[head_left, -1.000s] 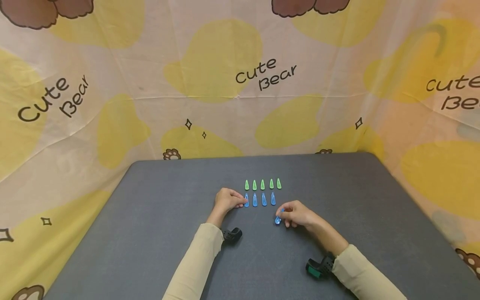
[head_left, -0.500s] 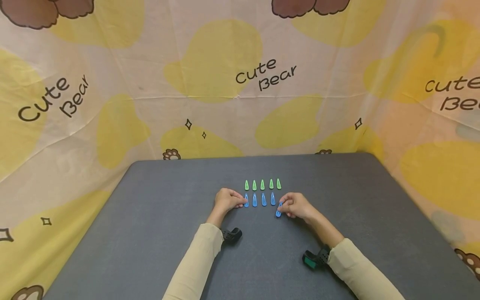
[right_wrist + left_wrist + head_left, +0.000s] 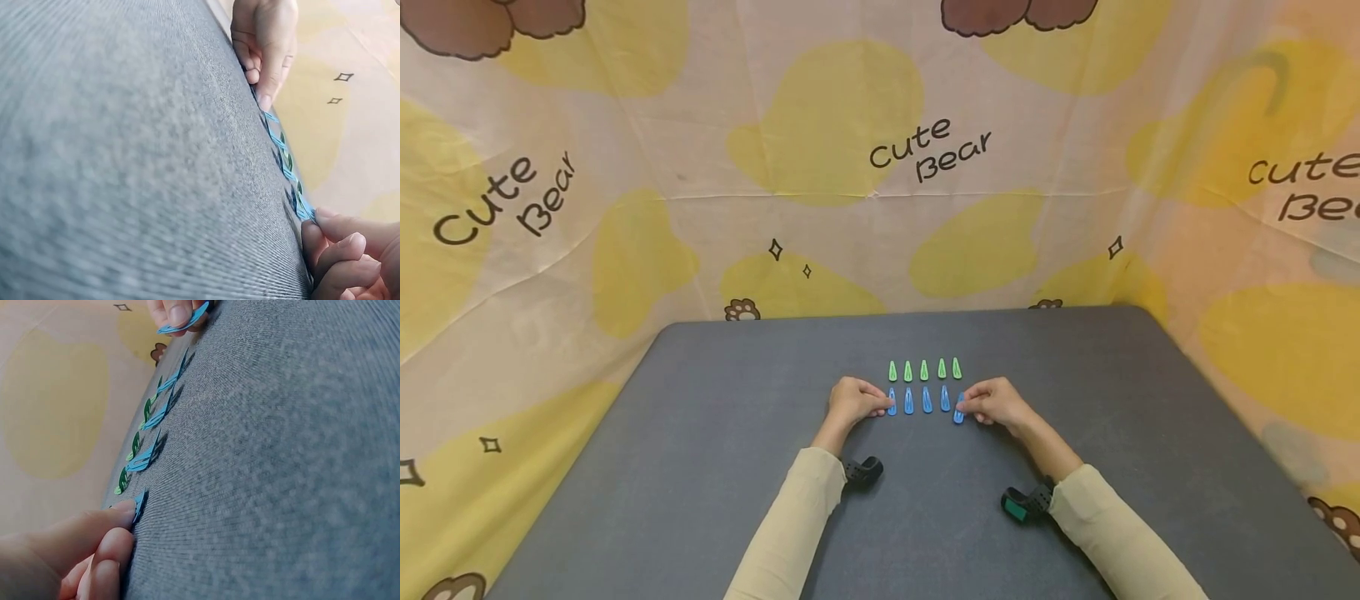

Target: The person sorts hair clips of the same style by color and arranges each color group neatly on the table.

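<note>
In the head view, my left hand (image 3: 857, 400) pinches the leftmost blue snap hair clip (image 3: 140, 505) at the end of a row, thumb on top of it. My right hand (image 3: 996, 402) holds another blue hair clip (image 3: 958, 415) between thumb and fingertips, at the right end of that row and slightly nearer me than the others. In the left wrist view this clip is tilted in the fingertips. Between the hands three blue hair clips (image 3: 927, 400) lie side by side, narrow ends pointing away. Behind them runs a row of several green hair clips (image 3: 924, 370).
The clips lie on a dark grey cloth-covered table (image 3: 700, 467). A patterned fabric curtain (image 3: 820, 233) stands behind its far edge and along both sides. Black straps with devices (image 3: 1026, 503) sit at both wrists.
My right hand has moved away from me with its blue hair clip, bringing it up beside the right end of the blue row. The left hand has stayed in place.
</note>
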`<state>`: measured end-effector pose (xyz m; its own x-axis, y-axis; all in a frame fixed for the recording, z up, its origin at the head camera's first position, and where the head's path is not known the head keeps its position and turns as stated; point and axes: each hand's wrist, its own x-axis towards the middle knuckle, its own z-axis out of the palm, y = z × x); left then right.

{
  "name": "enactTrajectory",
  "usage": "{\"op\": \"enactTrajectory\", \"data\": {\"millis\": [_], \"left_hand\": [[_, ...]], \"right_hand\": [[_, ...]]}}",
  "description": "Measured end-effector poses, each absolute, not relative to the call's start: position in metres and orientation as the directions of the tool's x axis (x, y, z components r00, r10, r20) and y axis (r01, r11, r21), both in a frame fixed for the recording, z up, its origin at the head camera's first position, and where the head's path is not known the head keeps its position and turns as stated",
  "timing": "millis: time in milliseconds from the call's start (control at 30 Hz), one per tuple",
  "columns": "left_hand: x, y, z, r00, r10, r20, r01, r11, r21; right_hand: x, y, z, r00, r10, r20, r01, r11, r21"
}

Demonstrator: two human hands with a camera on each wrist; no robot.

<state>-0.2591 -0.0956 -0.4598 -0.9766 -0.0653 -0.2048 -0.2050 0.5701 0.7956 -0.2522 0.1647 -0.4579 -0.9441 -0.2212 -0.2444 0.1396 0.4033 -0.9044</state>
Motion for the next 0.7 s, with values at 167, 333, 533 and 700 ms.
{"op": "enactTrajectory", "data": {"millis": [167,333,533,700], "left_hand": [[-0.260,-0.095,-0.460,-0.977,-0.066,-0.205,-0.206,0.571,0.794],[-0.259,-0.096,-0.460,-0.977,-0.063,-0.202,-0.201,0.569,0.797],[-0.259,-0.096,-0.461,-0.976,-0.064,-0.207,-0.207,0.567,0.797],[-0.260,-0.095,-0.460,-0.975,-0.074,-0.208,-0.212,0.568,0.795]], "right_hand": [[-0.257,0.165,-0.460,-0.949,-0.203,-0.241,0.140,0.416,-0.899],[-0.261,0.166,-0.460,-0.954,-0.184,-0.235,0.132,0.448,-0.884],[-0.266,0.166,-0.458,-0.954,-0.187,-0.234,0.109,0.510,-0.853],[-0.270,0.165,-0.456,-0.961,-0.175,-0.213,0.081,0.560,-0.824]]}}
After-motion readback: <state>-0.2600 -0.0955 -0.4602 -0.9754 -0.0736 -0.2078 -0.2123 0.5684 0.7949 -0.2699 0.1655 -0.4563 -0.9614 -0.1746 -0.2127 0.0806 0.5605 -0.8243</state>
